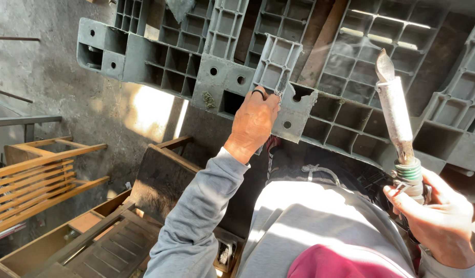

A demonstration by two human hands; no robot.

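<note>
A grey plastic pallet [160, 56] with a ribbed grid stands tilted in front of me. My left hand [254, 122], a dark ring on one finger, pinches a small grey ribbed plastic piece [276, 62] and holds it against the pallet's edge block. My right hand [443, 219] grips the handle of a metal soldering iron [395, 110], its flat tip pointing up and away from the pallet surface. Green wire is wound around the iron just above my fingers. The iron's tip is about a hand's width to the right of the held piece.
A wooden frame with slats [37, 175] lies at the left on the concrete floor [52, 67]. A dark wooden stool or box [163, 177] stands below my left arm. More wooden planks [93, 239] sit at lower left.
</note>
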